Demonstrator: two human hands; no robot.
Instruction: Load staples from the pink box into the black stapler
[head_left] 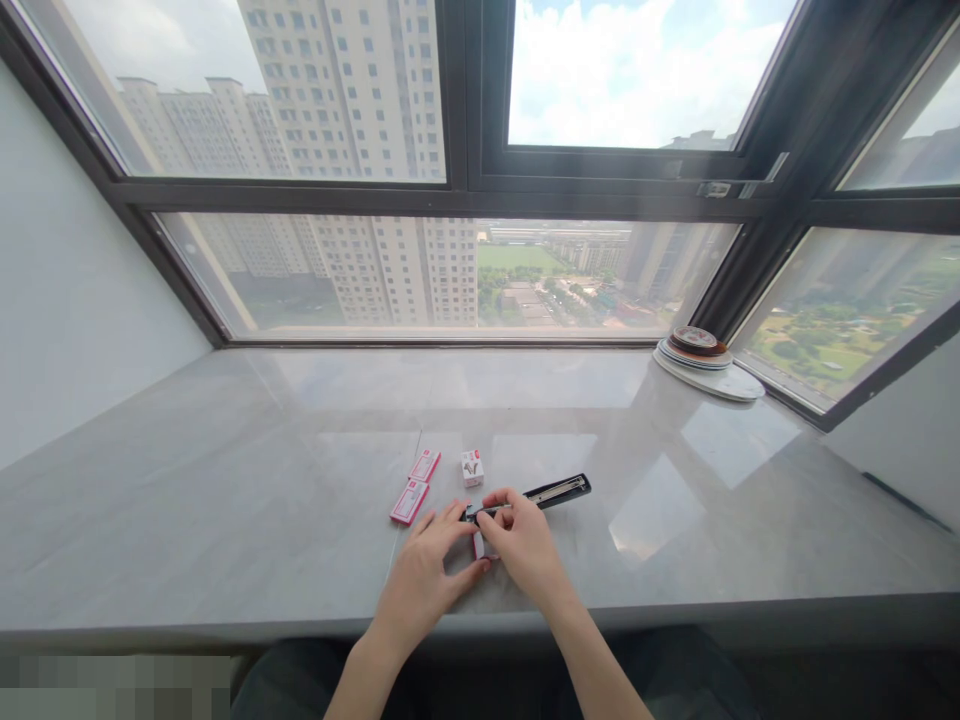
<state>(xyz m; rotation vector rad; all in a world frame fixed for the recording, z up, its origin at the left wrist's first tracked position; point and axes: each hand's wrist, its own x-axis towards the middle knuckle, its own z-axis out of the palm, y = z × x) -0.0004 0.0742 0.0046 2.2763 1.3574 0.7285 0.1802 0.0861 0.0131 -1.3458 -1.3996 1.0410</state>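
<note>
A black stapler (559,490) lies swung open on the windowsill, its long arm with a metal channel pointing to the right. My left hand (429,580) curls round the stapler's left end, fingertips on it and thumb bent toward me. Over the stapler's middle, my right hand (527,545) has its fingers pinched together at the metal part; what they grip is hidden. Between my hands sits a small red-and-white box (484,547), partly covered by the fingers. Just beyond stands a small white box (472,468) with a red mark and a dark picture.
Two flat pink-and-white boxes (409,502) lie end to end left of the white box. A stack of plates or round mats (701,362) rests in the far right corner by the window frame (465,203). The stone sill's front edge (225,628) runs close to me.
</note>
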